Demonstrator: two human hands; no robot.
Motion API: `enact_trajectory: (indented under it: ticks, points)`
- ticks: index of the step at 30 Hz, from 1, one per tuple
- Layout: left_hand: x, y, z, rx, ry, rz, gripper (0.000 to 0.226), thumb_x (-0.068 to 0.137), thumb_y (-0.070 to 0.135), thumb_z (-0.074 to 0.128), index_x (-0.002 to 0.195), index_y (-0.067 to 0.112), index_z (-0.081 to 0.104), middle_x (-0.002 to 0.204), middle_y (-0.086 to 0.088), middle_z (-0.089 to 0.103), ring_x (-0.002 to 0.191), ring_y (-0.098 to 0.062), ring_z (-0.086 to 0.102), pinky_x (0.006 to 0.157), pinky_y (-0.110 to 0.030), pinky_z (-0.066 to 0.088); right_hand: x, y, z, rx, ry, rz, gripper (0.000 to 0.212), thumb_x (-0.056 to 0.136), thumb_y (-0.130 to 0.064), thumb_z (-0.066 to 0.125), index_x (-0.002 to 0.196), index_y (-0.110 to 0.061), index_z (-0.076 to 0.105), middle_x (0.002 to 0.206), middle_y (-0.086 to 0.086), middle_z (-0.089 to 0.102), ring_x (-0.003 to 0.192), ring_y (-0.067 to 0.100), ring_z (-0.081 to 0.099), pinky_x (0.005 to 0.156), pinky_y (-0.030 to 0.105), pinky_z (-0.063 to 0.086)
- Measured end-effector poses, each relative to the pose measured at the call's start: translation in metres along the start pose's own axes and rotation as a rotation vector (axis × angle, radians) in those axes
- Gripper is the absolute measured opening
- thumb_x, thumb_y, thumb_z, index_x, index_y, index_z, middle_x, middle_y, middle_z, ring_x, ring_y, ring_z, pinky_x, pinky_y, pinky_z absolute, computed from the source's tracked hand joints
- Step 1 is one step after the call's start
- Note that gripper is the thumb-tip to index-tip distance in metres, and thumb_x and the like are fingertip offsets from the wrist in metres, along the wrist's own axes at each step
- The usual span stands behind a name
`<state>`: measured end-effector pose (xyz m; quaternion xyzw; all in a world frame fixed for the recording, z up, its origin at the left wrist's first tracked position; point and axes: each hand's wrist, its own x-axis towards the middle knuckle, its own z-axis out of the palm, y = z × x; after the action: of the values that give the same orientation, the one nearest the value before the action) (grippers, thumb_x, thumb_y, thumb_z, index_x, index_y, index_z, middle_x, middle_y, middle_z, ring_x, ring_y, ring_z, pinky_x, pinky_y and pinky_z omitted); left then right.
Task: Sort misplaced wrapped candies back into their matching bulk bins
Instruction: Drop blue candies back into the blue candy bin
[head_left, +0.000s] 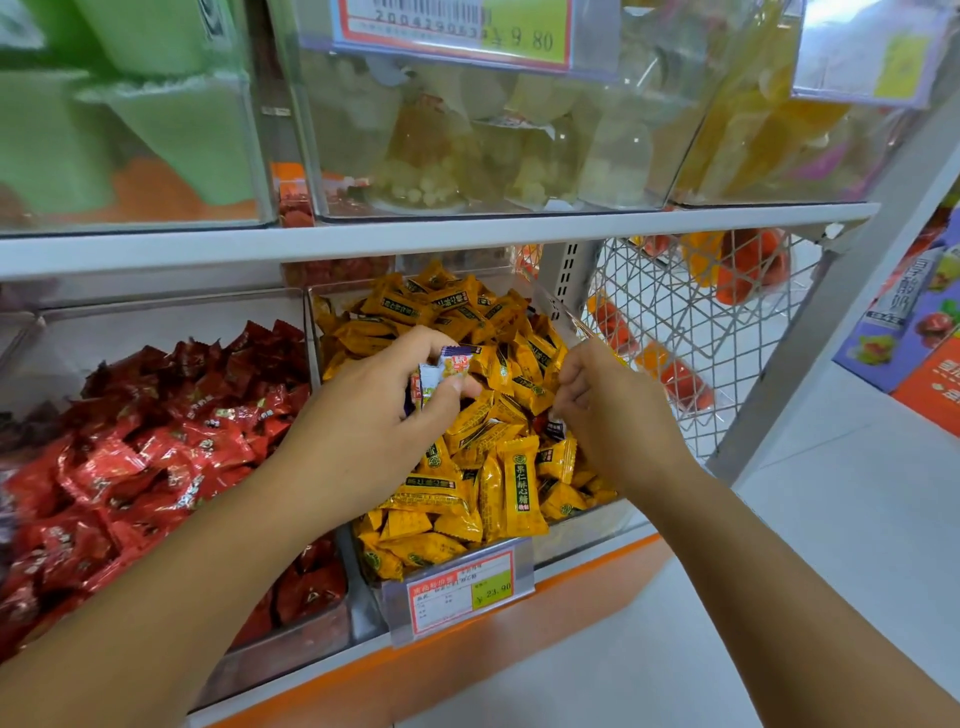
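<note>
Two bare forearms are showing, one running in from the lower left of the frame and one from the lower right. They are ending in a bare left hand (363, 410) and a bare right hand (613, 410), wrists and fingers uncovered too.

Bright, even light; blurred, warped edges

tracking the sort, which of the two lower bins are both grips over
The yellow candy bin, right of the red candy bin. The left grip holds white-and-purple candies above it; the right grip is over it too.
</note>
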<state>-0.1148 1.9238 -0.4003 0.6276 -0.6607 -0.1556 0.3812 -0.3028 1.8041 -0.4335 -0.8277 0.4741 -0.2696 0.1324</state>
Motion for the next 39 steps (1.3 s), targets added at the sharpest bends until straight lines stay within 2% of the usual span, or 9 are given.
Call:
enact_trajectory:
  ticks: [4, 6, 13, 19, 23, 27, 29, 35, 39]
  points:
    - [0.003, -0.002, 0.003, -0.025, -0.011, -0.012, 0.011, 0.094, 0.039, 0.044, 0.092, 0.030, 0.050, 0.083, 0.006, 0.067, 0.043, -0.009, 0.039, 0.046, -0.041, 0.041, -0.004, -0.003, -0.019, 0.206, 0.104, -0.029, 0.024, 0.086, -0.005, 0.065, 0.090, -0.024, 0.049, 0.076, -0.010, 0.061, 0.071, 0.002, 0.059, 0.065, 0.021, 0.050]
    - [0.005, -0.001, 0.004, 0.001, -0.011, -0.042, 0.015, 0.087, 0.041, 0.040, 0.090, 0.028, 0.048, 0.077, -0.003, 0.063, 0.048, -0.013, 0.041, 0.054, -0.048, 0.044, -0.009, -0.009, -0.025, 0.438, 0.100, -0.035, 0.030, 0.084, -0.001, 0.068, 0.088, -0.023, 0.049, 0.078, -0.004, 0.065, 0.074, 0.009, 0.062, 0.071, 0.024, 0.052]
    - [0.004, -0.001, 0.007, 0.136, -0.022, 0.031, 0.046, 0.082, 0.075, 0.030, 0.086, 0.032, 0.043, 0.064, 0.009, 0.054, 0.056, -0.009, 0.048, 0.051, -0.032, 0.036, -0.022, -0.048, -0.026, 0.933, -0.019, -0.106, 0.030, 0.080, 0.011, 0.067, 0.089, -0.011, 0.049, 0.079, 0.008, 0.068, 0.073, 0.015, 0.065, 0.069, 0.025, 0.055]
    - [0.004, -0.006, 0.008, 0.195, -0.038, 0.041, 0.036, 0.087, 0.070, 0.030, 0.104, 0.045, 0.048, 0.081, 0.010, 0.065, 0.072, -0.008, 0.060, 0.065, -0.045, 0.051, -0.018, -0.050, -0.037, 1.090, -0.119, -0.045, 0.024, 0.081, 0.012, 0.063, 0.094, -0.006, 0.054, 0.082, 0.010, 0.073, 0.077, 0.024, 0.070, 0.072, 0.032, 0.059]
    - [0.005, -0.008, 0.009, 0.170, -0.006, 0.061, 0.031, 0.092, 0.063, 0.029, 0.095, 0.040, 0.048, 0.078, 0.006, 0.063, 0.069, -0.011, 0.058, 0.063, -0.045, 0.050, -0.003, -0.018, -0.046, 0.662, -0.128, 0.131, 0.018, 0.087, 0.004, 0.063, 0.094, -0.013, 0.063, 0.087, 0.008, 0.072, 0.083, 0.028, 0.071, 0.077, 0.042, 0.058]
    - [0.005, -0.010, 0.008, 0.149, 0.035, 0.053, 0.022, 0.090, 0.060, 0.031, 0.087, 0.042, 0.042, 0.062, 0.009, 0.051, 0.058, -0.009, 0.050, 0.054, -0.035, 0.041, 0.005, -0.002, -0.032, 0.011, -0.233, 0.131, 0.022, 0.092, -0.005, 0.056, 0.093, -0.021, 0.072, 0.080, -0.009, 0.064, 0.067, 0.008, 0.062, 0.052, 0.010, 0.044]
    - [0.005, -0.010, 0.009, 0.145, 0.041, 0.060, 0.021, 0.091, 0.058, 0.033, 0.090, 0.041, 0.045, 0.062, 0.008, 0.051, 0.056, -0.010, 0.049, 0.053, -0.035, 0.040, 0.005, -0.006, -0.019, -0.134, -0.328, 0.060, 0.025, 0.093, -0.007, 0.055, 0.106, -0.020, 0.073, 0.093, -0.004, 0.065, 0.075, 0.010, 0.057, 0.053, 0.014, 0.037]
    - [0.002, -0.008, 0.006, 0.108, 0.033, 0.050, 0.021, 0.093, 0.053, 0.035, 0.089, 0.038, 0.049, 0.065, 0.024, 0.055, 0.052, -0.005, 0.047, 0.049, -0.031, 0.032, 0.005, -0.008, -0.005, -0.085, -0.396, 0.026, 0.057, 0.085, 0.010, 0.044, 0.130, -0.024, 0.058, 0.124, 0.006, 0.062, 0.111, 0.025, 0.061, 0.080, 0.030, 0.049]
    - [0.002, -0.008, 0.007, 0.082, 0.031, 0.057, 0.019, 0.093, 0.052, 0.036, 0.089, 0.038, 0.049, 0.071, 0.027, 0.060, 0.051, -0.003, 0.048, 0.050, -0.031, 0.035, 0.007, -0.005, -0.003, -0.089, -0.419, 0.038, 0.060, 0.085, 0.015, 0.040, 0.128, -0.021, 0.059, 0.122, 0.003, 0.063, 0.111, 0.018, 0.061, 0.069, 0.021, 0.041]
